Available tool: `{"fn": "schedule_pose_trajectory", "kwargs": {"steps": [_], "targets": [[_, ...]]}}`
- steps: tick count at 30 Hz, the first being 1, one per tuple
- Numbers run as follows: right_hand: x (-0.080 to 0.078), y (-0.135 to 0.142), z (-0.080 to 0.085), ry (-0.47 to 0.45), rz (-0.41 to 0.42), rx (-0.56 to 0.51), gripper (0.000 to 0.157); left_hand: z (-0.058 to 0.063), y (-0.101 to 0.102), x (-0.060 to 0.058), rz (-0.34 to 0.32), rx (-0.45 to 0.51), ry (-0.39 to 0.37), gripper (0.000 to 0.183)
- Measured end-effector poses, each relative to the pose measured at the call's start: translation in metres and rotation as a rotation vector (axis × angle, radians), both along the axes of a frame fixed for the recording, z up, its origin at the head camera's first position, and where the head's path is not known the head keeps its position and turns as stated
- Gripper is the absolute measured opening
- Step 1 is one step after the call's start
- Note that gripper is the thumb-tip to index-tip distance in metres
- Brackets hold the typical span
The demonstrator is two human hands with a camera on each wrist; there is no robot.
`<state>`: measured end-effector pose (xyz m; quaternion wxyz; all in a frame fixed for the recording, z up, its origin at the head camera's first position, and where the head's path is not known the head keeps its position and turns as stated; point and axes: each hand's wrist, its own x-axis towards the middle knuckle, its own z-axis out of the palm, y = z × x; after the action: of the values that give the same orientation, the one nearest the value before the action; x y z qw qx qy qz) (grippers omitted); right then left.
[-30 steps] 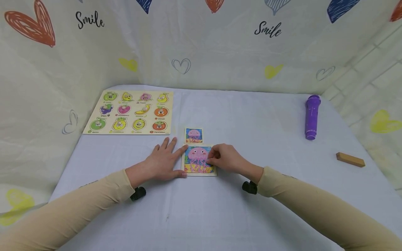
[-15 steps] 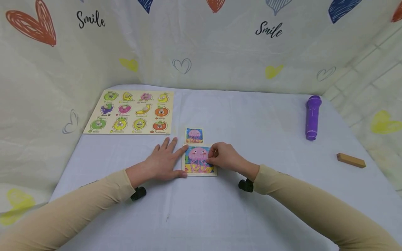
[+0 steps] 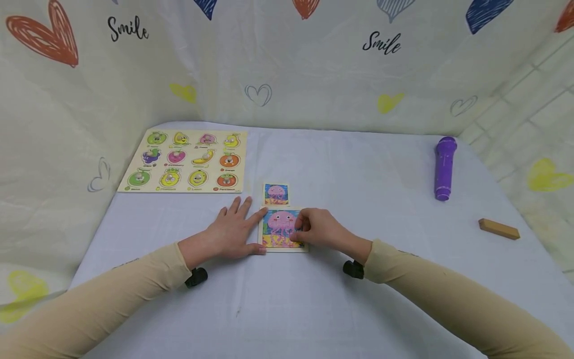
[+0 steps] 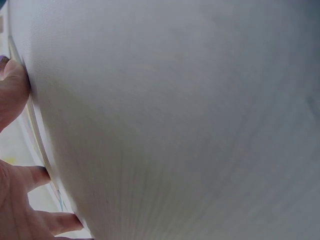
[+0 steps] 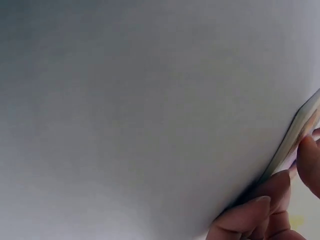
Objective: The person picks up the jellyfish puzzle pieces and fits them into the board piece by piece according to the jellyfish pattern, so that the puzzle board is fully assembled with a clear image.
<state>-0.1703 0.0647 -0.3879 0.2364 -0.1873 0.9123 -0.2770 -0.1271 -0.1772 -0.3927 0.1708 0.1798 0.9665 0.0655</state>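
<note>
In the head view a jigsaw puzzle (image 3: pixel 281 229) of a pink jellyfish lies in a pale wooden frame at the table's middle. My left hand (image 3: pixel 230 229) is spread flat beside it, with forefinger and thumb touching the frame's left edge. My right hand (image 3: pixel 320 228) is at the puzzle's right side, its fingers curled against the edge and its thumb on the picture. The right wrist view shows the thumb (image 5: pixel 311 165) over the board's face; any single piece under it is hidden. A smaller jellyfish card (image 3: pixel 275 194) lies just beyond the frame.
A fruit puzzle board (image 3: pixel 184 160) lies at the back left. A purple microphone-shaped toy (image 3: pixel 444 168) lies at the back right, with a small wooden block (image 3: pixel 499 229) nearer on the right. White cloth covers the table, with a printed curtain (image 3: pixel 314 65) behind.
My right hand has shifted slightly, its thumb now lower and a little further left on the puzzle. My left hand has stayed in place at the frame.
</note>
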Motion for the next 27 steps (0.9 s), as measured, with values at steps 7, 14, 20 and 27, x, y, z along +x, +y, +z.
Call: {"fn": "schedule_pose_trajectory", "kwargs": {"steps": [7,14,20,27], "targets": [[0.0026,-0.0043,-0.0004,-0.005,-0.009,0.032,0.030,0.0017,0.0010,-0.0002,-0.007,-0.002,0.007,0.096],[0.0031,-0.0048,-0.0005,0.003,-0.009,0.035,0.030,0.0013,0.0003,-0.0011,-0.007,-0.003,0.007,0.096],[0.0018,-0.0020,-0.0021,0.027,-0.010,0.020,0.025,0.0018,0.0010,-0.0005,-0.010,0.006,0.019,0.096],[-0.0004,-0.0030,-0.0022,0.059,0.006,0.028,0.024,0.0012,0.0012,0.0007,-0.007,0.014,0.022,0.096]]}}
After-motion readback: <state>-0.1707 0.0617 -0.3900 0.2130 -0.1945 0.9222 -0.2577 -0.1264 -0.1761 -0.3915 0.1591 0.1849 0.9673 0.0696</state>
